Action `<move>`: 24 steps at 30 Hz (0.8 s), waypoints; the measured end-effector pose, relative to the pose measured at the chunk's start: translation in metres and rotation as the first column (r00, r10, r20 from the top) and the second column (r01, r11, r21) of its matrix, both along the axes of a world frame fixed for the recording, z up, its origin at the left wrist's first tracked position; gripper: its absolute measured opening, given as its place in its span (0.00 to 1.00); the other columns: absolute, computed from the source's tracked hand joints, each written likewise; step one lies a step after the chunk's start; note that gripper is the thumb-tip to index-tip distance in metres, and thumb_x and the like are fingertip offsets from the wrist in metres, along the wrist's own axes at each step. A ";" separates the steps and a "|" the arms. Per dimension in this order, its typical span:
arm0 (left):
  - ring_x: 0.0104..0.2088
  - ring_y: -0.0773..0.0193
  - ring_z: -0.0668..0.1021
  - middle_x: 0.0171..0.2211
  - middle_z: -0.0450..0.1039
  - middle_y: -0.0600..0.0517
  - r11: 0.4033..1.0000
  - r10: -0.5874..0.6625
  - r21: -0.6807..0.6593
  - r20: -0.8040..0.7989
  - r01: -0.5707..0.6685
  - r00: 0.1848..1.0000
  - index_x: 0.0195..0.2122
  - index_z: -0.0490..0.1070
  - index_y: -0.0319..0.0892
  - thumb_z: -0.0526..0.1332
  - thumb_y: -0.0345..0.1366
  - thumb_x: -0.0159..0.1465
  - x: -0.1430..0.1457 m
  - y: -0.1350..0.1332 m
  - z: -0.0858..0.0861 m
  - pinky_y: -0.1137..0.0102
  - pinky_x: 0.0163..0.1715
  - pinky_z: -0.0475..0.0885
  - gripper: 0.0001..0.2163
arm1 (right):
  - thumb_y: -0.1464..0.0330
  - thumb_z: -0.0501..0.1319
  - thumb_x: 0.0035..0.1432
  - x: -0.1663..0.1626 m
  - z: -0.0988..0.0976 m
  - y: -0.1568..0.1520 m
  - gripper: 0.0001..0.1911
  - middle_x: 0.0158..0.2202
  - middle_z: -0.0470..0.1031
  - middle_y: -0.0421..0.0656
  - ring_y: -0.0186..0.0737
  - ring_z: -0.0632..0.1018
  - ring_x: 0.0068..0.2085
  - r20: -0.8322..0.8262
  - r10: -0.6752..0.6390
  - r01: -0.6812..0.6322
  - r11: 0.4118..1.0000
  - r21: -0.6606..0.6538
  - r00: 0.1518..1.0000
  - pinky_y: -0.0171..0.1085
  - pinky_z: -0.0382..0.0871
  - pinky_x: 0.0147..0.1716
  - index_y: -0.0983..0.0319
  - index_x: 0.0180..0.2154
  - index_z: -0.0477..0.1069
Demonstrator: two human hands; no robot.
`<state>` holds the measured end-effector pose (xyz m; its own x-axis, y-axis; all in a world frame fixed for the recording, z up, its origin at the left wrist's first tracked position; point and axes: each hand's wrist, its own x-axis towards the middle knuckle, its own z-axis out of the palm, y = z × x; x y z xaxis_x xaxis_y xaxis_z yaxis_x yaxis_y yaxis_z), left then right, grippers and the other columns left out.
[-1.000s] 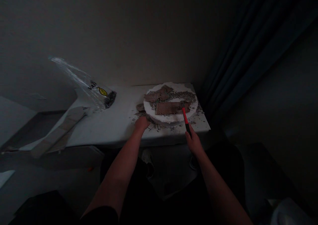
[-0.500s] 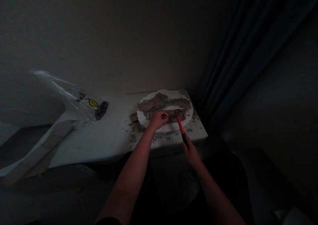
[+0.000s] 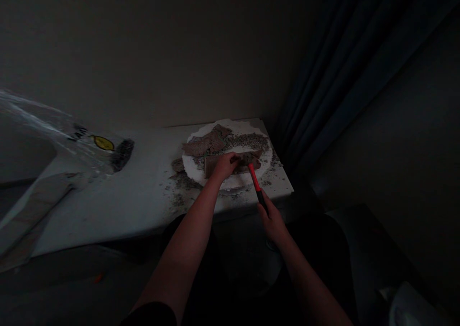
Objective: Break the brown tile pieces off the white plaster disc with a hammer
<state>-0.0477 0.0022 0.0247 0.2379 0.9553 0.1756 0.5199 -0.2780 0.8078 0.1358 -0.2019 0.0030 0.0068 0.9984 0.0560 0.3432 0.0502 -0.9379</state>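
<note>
My right hand (image 3: 272,219) is wrapped round the black grip of a hammer (image 3: 255,178) with a red shaft. The hammer's dark head, hard to make out in the dim light, is down at the right part of a flat brown slab (image 3: 211,164). My left hand (image 3: 225,166) rests on the slab, left of the hammer head, with its fingers curled closed; what they pinch is too dark to tell. Under the slab lies a round white sheet (image 3: 194,173) with an uneven edge. Broken brown slabs (image 3: 206,143) and grey-brown crumbs (image 3: 253,141) lie on its far side.
The white table (image 3: 143,192) meets the wall at the back. A clear plastic bag (image 3: 97,148) with a yellow print and dark contents stands at left, near a brownish flat piece (image 3: 39,206). Debris (image 3: 178,199) is scattered beside the sheet. A dark curtain (image 3: 323,91) hangs right.
The view has shifted, so the table and bag appear farther left. My left hand stays on the slab, and the hammer head is still down at the slab's right part.
</note>
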 end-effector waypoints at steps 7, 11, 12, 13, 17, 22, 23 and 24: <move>0.40 0.60 0.80 0.41 0.81 0.47 0.999 -0.039 0.018 0.037 0.039 0.999 0.43 0.78 0.41 0.61 0.36 0.63 0.007 -0.004 -0.001 0.66 0.44 0.73 0.10 | 0.61 0.50 0.68 0.000 0.003 -0.007 0.31 0.65 0.63 0.48 0.45 0.66 0.64 0.070 -0.087 0.090 0.995 -0.034 0.994 0.45 0.62 0.61 0.61 0.69 0.50; 0.41 0.60 0.79 0.41 0.81 0.47 0.994 -0.085 0.068 0.015 0.083 0.996 0.42 0.78 0.41 0.60 0.37 0.64 0.008 -0.003 -0.004 0.65 0.45 0.72 0.10 | 0.61 0.51 0.68 0.001 0.003 -0.009 0.32 0.63 0.66 0.49 0.47 0.69 0.62 0.090 -0.077 0.080 0.996 -0.028 0.993 0.46 0.66 0.58 0.61 0.69 0.51; 0.40 0.60 0.79 0.40 0.81 0.47 0.993 -0.091 0.078 0.007 0.090 0.996 0.41 0.78 0.41 0.60 0.37 0.64 0.008 -0.003 -0.004 0.66 0.45 0.72 0.10 | 0.60 0.51 0.67 0.001 0.003 -0.009 0.32 0.63 0.67 0.49 0.48 0.70 0.61 0.094 -0.078 0.081 0.996 -0.032 0.992 0.46 0.66 0.58 0.61 0.69 0.51; 0.39 0.60 0.79 0.39 0.80 0.48 0.992 -0.096 0.086 -0.001 0.096 0.995 0.41 0.78 0.41 0.60 0.37 0.64 0.008 -0.003 -0.004 0.66 0.44 0.72 0.09 | 0.60 0.51 0.67 0.001 0.003 -0.009 0.32 0.62 0.67 0.49 0.48 0.71 0.61 0.098 -0.081 0.084 0.996 -0.036 0.992 0.46 0.66 0.58 0.61 0.69 0.51; 0.38 0.61 0.78 0.37 0.80 0.49 0.991 -0.103 0.078 -0.028 0.105 0.994 0.40 0.78 0.41 0.60 0.37 0.63 0.010 -0.006 -0.002 0.67 0.42 0.72 0.09 | 0.61 0.50 0.68 0.001 0.004 -0.009 0.32 0.63 0.66 0.49 0.46 0.70 0.61 0.103 -0.077 0.082 0.996 -0.044 0.992 0.45 0.65 0.59 0.62 0.69 0.50; 0.36 0.61 0.78 0.36 0.80 0.49 0.992 -0.095 0.082 -0.032 0.098 0.995 0.39 0.78 0.40 0.60 0.36 0.64 0.010 -0.006 -0.003 0.67 0.40 0.71 0.09 | 0.61 0.51 0.67 0.002 0.003 -0.008 0.32 0.64 0.65 0.47 0.46 0.68 0.63 0.110 -0.075 0.080 0.996 -0.049 0.991 0.46 0.64 0.60 0.60 0.69 0.50; 0.37 0.61 0.78 0.36 0.80 0.49 0.990 -0.105 0.088 -0.028 0.107 0.994 0.39 0.78 0.40 0.60 0.36 0.64 0.010 -0.005 -0.004 0.67 0.40 0.71 0.09 | 0.61 0.51 0.67 0.002 0.003 -0.008 0.32 0.64 0.65 0.46 0.46 0.69 0.63 0.108 -0.075 0.080 0.996 -0.047 0.991 0.46 0.64 0.60 0.59 0.69 0.50; 0.37 0.61 0.78 0.36 0.80 0.49 0.989 -0.111 0.095 -0.026 0.113 0.993 0.39 0.78 0.40 0.60 0.36 0.64 0.010 -0.005 -0.005 0.67 0.41 0.71 0.09 | 0.61 0.51 0.67 0.002 0.003 -0.008 0.32 0.64 0.65 0.46 0.46 0.69 0.62 0.104 -0.074 0.079 0.996 -0.045 0.992 0.47 0.64 0.60 0.59 0.69 0.50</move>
<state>-0.0379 -0.0026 0.0198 0.3471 0.9012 0.2594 0.4971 -0.4114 0.7640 0.1382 -0.2097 0.0062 0.0800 0.9967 0.0113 0.4388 -0.0250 -0.8982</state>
